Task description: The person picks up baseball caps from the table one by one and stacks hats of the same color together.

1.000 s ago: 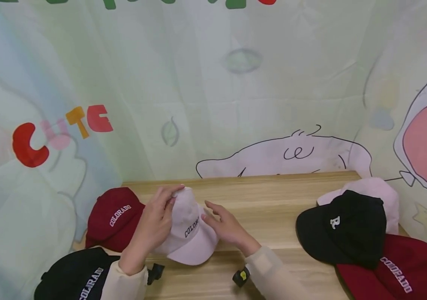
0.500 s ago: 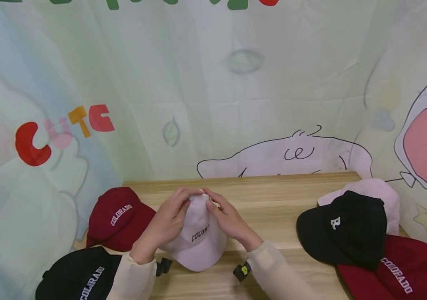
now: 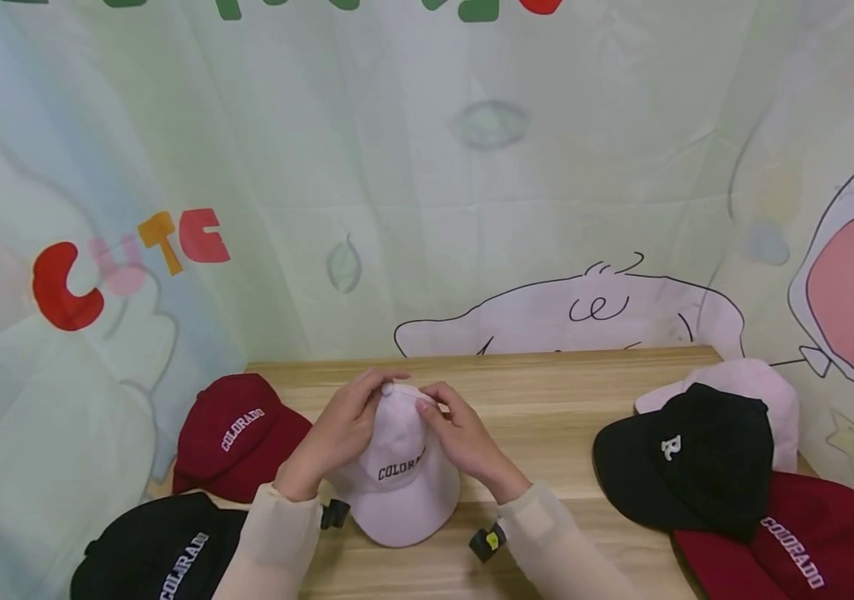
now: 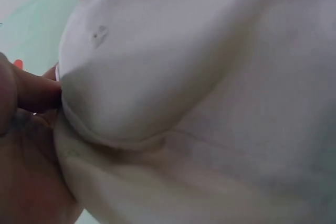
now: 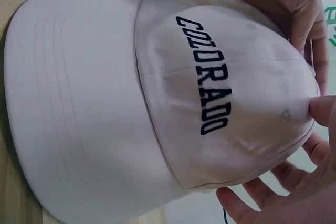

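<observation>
Dark-red fabric cap lies left on the wooden table; at the table's middle, the left hand grips a pale-pink fabric cap that the right hand pinches; rightmost, a black fabric cap.

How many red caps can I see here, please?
2: one red cap left of the held white cap, another at the lower right beside a black cap. More may be hidden.
</observation>
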`<action>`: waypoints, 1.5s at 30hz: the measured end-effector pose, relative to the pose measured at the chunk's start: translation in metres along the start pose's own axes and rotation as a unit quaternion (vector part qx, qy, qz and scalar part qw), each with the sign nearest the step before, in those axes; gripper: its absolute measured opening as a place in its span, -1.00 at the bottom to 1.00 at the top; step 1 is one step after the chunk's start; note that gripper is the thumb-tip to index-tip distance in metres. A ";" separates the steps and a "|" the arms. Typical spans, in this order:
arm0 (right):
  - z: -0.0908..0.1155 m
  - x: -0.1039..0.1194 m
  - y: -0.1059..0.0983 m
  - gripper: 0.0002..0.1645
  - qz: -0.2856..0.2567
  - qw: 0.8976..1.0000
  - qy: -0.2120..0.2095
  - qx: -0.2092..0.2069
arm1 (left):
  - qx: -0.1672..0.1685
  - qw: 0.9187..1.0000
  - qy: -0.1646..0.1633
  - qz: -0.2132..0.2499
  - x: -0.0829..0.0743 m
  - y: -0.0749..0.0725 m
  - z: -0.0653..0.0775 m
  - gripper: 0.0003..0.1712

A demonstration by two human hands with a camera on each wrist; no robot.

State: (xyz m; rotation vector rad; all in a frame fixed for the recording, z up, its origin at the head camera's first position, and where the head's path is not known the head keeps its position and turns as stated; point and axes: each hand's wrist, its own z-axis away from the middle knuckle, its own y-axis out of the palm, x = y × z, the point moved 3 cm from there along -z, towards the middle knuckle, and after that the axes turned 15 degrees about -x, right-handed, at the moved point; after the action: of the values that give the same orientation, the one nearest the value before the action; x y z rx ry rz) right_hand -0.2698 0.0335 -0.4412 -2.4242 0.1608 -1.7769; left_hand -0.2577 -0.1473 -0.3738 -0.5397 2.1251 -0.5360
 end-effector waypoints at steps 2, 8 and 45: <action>0.000 -0.001 -0.001 -0.78 0.000 1.000 -0.001 -0.005 | 0.003 1.000 -0.003 0.004 0.003 0.002 -0.003 -0.58; 0.001 -0.002 -0.002 -0.80 0.001 1.000 0.003 -0.012 | 0.018 1.000 -0.020 0.012 0.015 0.008 -0.010 -0.54; 0.008 -0.037 0.011 -0.42 0.079 0.994 0.073 -0.008 | -0.027 0.995 -0.020 -0.097 0.067 0.048 -0.034 -0.57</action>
State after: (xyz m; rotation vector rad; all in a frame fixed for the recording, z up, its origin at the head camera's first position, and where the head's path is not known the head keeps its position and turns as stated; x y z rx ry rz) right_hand -0.2730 0.0288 -0.4801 -2.2213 0.3719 -1.8857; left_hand -0.3308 -0.1394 -0.4244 -0.7880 2.0662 -0.5715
